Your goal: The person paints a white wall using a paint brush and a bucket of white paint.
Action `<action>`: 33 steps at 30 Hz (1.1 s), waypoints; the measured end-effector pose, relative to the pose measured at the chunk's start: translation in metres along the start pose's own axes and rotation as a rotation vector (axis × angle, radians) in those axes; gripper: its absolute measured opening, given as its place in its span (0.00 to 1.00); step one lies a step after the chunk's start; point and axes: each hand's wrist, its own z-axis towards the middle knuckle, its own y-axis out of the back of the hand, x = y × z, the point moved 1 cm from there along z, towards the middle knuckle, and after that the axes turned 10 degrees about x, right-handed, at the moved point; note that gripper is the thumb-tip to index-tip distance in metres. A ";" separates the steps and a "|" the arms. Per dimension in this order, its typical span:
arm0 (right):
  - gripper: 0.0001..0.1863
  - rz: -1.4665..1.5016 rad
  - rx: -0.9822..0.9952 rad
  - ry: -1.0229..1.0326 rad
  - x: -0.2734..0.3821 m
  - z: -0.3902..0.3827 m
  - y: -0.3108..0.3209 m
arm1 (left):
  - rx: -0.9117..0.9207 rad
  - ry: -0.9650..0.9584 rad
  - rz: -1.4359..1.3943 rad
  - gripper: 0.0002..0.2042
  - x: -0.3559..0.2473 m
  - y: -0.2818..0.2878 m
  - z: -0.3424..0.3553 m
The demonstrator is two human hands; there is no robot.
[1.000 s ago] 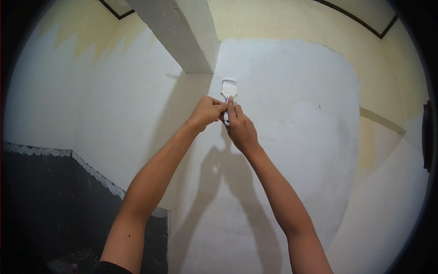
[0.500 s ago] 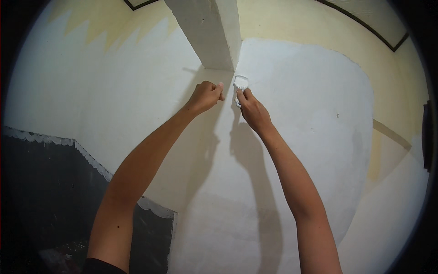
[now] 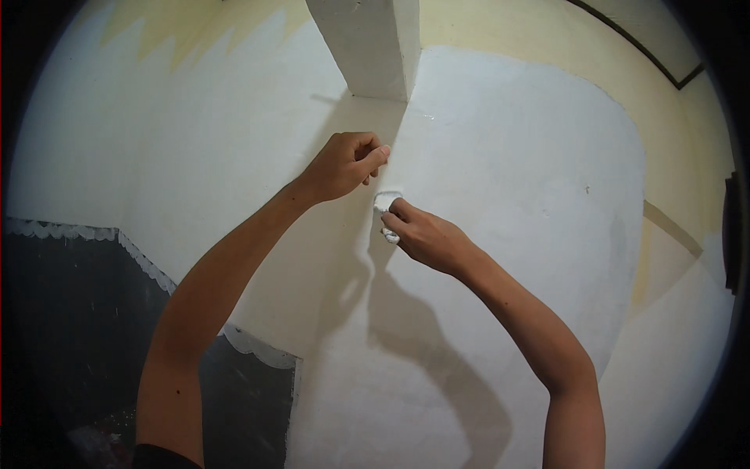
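My right hand [image 3: 426, 237] grips a small putty knife [image 3: 385, 202] whose blade and handle end are smeared with white paste. Its blade lies by the inner corner of the wall, where the white-coated wall [image 3: 516, 180] meets the wall on the left. Up and to the left of it, my left hand [image 3: 349, 166] is raised near the same corner, fingers curled and thumb against them. Whether anything sits inside those fingers is hidden. A few wet white specks show on the wall just below the beam.
A pale square beam [image 3: 375, 55] juts out above my hands at the corner. Dark grey panelling with a scalloped white edge [image 3: 262, 352] covers the lower left wall. Bare yellowish wall [image 3: 500, 27] borders the white coat at the top and right.
My right hand has moved the putty knife down and slightly left along the corner. My left hand has shifted slightly, its fingers a little looser. The view has tilted down a little.
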 end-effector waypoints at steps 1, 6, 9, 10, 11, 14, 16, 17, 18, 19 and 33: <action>0.11 0.032 0.032 -0.026 0.003 -0.002 0.004 | 0.001 -0.003 -0.003 0.16 -0.001 -0.001 0.003; 0.10 -0.111 -0.093 -0.082 -0.025 0.023 0.017 | -0.133 -0.037 0.058 0.12 -0.003 0.009 0.018; 0.10 -0.214 -0.185 -0.209 -0.051 0.045 0.020 | -0.164 -0.049 0.103 0.13 -0.002 0.008 0.025; 0.10 -0.218 -0.188 -0.207 -0.061 0.049 0.020 | -0.167 -0.053 0.105 0.13 -0.002 0.005 0.029; 0.10 -0.232 -0.215 -0.233 -0.070 0.054 0.020 | -0.201 -0.104 0.081 0.13 -0.002 0.002 0.031; 0.09 -0.227 -0.226 -0.271 -0.086 0.067 0.020 | -0.232 -0.144 0.051 0.13 -0.002 0.003 0.032; 0.09 -0.232 -0.342 -0.194 -0.091 0.072 0.015 | -0.221 -0.129 0.044 0.13 -0.001 0.003 0.031; 0.09 -0.226 -0.341 -0.198 -0.094 0.070 0.008 | -0.178 -0.081 0.079 0.13 0.000 0.003 0.032; 0.09 -0.223 -0.312 -0.190 -0.096 0.067 0.000 | -0.134 -0.035 0.112 0.14 0.001 0.001 0.034; 0.09 -0.224 -0.282 -0.176 -0.091 0.066 -0.006 | -0.134 -0.035 0.112 0.14 0.004 0.000 0.031; 0.10 -0.243 -0.227 -0.112 -0.061 0.083 0.005 | -0.259 -0.069 0.101 0.15 0.028 0.014 0.009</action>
